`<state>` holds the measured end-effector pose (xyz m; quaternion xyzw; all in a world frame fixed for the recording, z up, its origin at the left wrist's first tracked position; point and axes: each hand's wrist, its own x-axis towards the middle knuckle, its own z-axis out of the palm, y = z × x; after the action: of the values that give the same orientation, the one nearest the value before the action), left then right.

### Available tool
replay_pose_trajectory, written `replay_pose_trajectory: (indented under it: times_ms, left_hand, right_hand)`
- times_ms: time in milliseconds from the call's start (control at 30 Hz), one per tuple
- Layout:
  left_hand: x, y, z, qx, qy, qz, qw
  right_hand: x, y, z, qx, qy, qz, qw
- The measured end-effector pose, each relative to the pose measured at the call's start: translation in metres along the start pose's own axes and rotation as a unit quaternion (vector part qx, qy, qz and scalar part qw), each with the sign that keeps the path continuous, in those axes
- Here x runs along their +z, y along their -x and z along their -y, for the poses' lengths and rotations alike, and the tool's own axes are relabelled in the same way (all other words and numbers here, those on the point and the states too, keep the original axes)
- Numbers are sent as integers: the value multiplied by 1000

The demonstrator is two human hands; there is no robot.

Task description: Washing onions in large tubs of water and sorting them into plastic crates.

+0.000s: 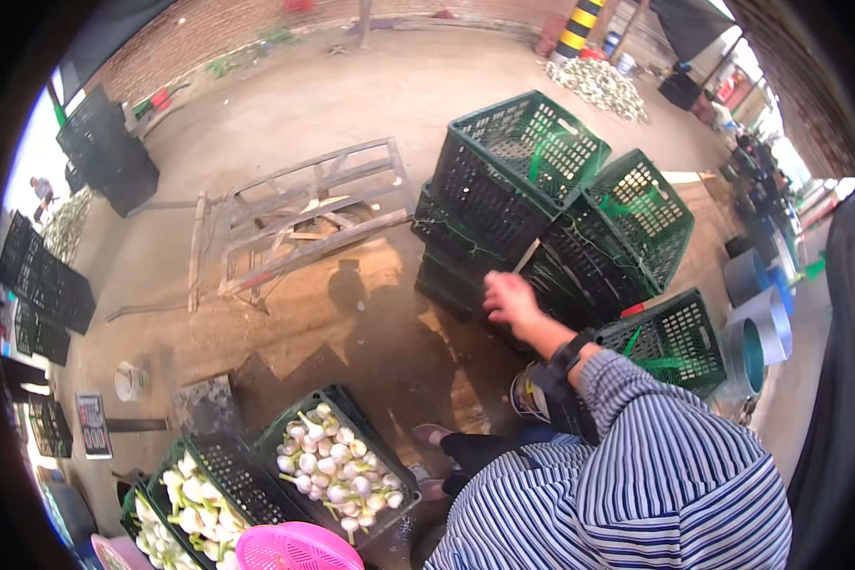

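Note:
My right hand (511, 303) is raised in front of the stacked dark green plastic crates (516, 164), slightly blurred. Its fingers are half curled and a little apart, with nothing seen in them; whether it touches a crate is unclear. A dark band (573, 353) circles the wrist below a striped sleeve. My left hand is out of view. By my feet, a tilted crate (392, 463) holds garlic bulbs (335, 463) with trimmed stems. Farther down, another crate (174, 456) also holds garlic, partly covered by a pink plastic basket (299, 548).
A metal frame (313, 206) lies on the ground ahead. A labelled bucket (531, 395) stands near my legs, with metal tubs (744, 356) farther right. A scale's display panel (94, 426) and a white bucket (130, 381) are at left. More crates (107, 149) stand beyond.

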<state>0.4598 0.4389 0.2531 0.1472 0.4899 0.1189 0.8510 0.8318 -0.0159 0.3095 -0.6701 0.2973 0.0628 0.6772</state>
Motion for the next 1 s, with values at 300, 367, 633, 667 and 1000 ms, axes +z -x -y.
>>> replay_pose_trajectory:
  times_ms: [300,367,633,667,1000]
  left_hand:
    - [51,-20,6,-10,-52,14,998]
    - [54,-18,8,0,-51,12,999]
    - [31,3,10,50,0,10,999]
    - [20,10,6,68,23,12,997]
    - [0,81,24,210,169,-17,963]
  right_hand:
    - [-100,-73,114,103,-161,-129,973]
    - [-98,-92,122,105,-191,-113,969]
    - [-71,-99,121,49,-93,-110,988]
    - [-62,-86,114,39,-108,-33,993]
    - [-4,16,42,69,-155,219,961]
